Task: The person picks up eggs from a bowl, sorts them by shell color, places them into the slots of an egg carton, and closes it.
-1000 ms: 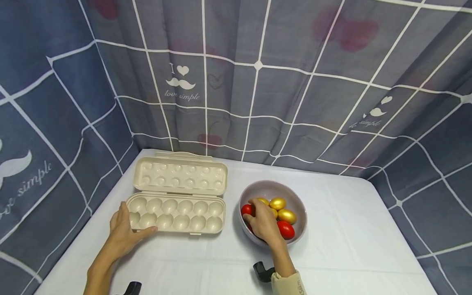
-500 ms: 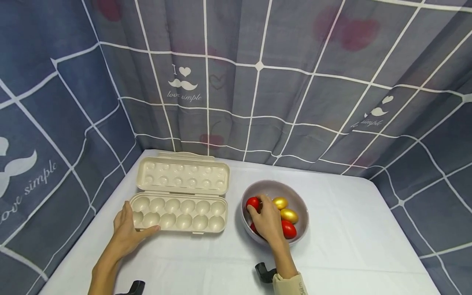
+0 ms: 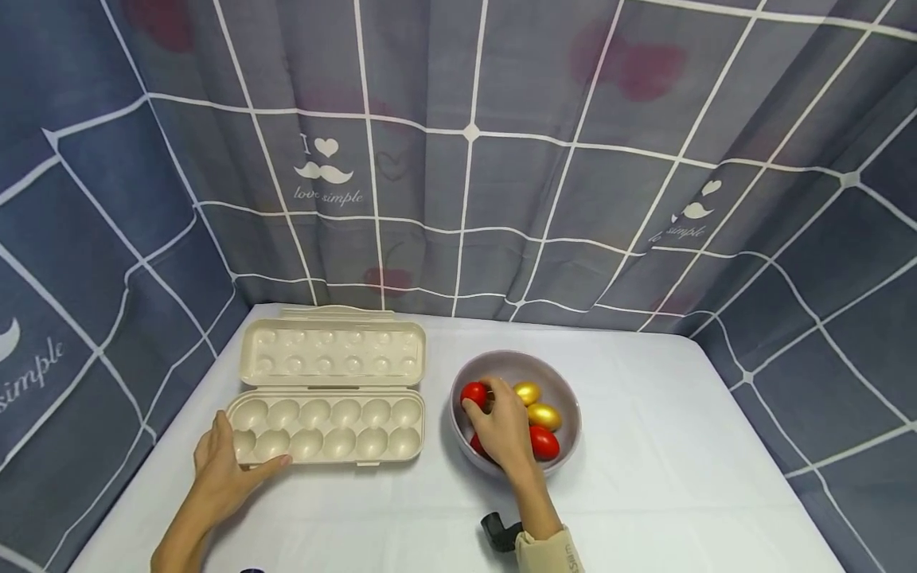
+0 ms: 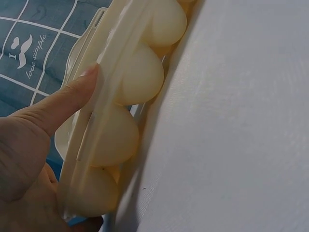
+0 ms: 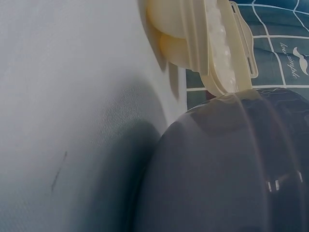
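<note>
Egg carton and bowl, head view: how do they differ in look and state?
The egg carton is cream and rectangular; the bowl is greyish-mauve and round. The egg carton lies open, its visible cups bare, while the bowl contains red eggs and gold eggs. The left hand holds the egg carton; the right hand is inside the bowl. Both sit on the white tabletop.

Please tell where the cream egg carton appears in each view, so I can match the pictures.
Head: the open egg carton lies left of centre, with the left hand at its near-left corner.
Left wrist: it slants from the top edge to the lower left, cups seen from outside.
Right wrist: at the top, right of centre, beyond the bowl.
Shared landmark: the grid-patterned curtain.
</note>
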Action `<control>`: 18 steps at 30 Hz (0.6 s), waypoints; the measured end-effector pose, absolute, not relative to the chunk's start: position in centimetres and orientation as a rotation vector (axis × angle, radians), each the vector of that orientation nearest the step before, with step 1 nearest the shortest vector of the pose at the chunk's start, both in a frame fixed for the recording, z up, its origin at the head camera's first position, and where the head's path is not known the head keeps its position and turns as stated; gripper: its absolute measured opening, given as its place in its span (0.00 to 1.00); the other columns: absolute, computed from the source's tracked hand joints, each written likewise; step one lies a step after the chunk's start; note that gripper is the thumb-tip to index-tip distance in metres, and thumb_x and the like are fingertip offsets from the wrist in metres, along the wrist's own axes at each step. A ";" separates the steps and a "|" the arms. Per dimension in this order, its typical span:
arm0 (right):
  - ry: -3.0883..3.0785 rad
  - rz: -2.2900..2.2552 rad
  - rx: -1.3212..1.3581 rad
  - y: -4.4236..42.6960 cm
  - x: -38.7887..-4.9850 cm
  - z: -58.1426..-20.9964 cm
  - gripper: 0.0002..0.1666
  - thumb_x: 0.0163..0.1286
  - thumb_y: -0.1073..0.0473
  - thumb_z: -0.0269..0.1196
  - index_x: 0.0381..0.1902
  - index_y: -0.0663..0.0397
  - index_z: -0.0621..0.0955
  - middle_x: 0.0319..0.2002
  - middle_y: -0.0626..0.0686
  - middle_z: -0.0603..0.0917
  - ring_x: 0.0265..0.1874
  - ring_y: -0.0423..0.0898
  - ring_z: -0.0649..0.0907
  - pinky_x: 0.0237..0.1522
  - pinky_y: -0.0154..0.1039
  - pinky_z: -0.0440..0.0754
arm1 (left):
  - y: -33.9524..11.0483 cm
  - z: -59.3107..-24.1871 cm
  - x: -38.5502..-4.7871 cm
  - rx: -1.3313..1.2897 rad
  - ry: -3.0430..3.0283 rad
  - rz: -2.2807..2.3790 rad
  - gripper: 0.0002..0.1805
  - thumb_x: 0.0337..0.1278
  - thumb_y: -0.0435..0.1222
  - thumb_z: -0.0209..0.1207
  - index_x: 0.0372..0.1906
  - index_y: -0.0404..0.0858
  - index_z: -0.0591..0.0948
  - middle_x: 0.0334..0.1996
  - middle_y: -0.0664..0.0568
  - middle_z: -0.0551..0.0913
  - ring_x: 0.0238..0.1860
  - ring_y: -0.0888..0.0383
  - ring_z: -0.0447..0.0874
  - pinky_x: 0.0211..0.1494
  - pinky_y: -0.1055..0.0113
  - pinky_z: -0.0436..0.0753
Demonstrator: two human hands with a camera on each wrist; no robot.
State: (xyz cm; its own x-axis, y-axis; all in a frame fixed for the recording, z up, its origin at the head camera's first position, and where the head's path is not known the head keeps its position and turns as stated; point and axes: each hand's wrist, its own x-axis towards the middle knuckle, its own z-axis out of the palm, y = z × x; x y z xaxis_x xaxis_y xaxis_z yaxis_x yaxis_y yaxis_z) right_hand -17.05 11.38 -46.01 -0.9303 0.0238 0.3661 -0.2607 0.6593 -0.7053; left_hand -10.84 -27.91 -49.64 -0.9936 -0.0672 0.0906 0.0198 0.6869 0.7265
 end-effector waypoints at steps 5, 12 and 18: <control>-2.524 1.133 0.188 11.3 -17.1 -45.9 0.17 0.60 0.60 0.71 0.46 0.60 0.82 0.39 0.54 0.84 0.38 0.51 0.82 0.44 0.49 0.80 | -28.1 -49.8 -10.9 0.007 -2.770 -1.217 0.72 0.51 0.48 0.71 0.69 0.19 0.24 0.69 0.16 0.28 0.70 0.23 0.23 0.69 0.33 0.29; -2.535 1.128 0.191 11.3 -17.2 -45.9 0.17 0.60 0.60 0.72 0.46 0.60 0.83 0.39 0.54 0.84 0.37 0.50 0.81 0.43 0.48 0.80 | -28.2 -49.7 -11.2 -0.007 -2.784 -1.213 0.72 0.52 0.48 0.71 0.68 0.18 0.23 0.68 0.16 0.25 0.69 0.23 0.20 0.68 0.33 0.25; -2.534 1.132 0.174 11.3 -17.0 -46.2 0.18 0.60 0.59 0.72 0.46 0.59 0.83 0.41 0.54 0.84 0.38 0.50 0.82 0.44 0.47 0.81 | -28.2 -49.9 -11.1 -0.020 -2.773 -1.185 0.72 0.50 0.47 0.71 0.68 0.16 0.25 0.68 0.14 0.29 0.69 0.20 0.24 0.68 0.35 0.25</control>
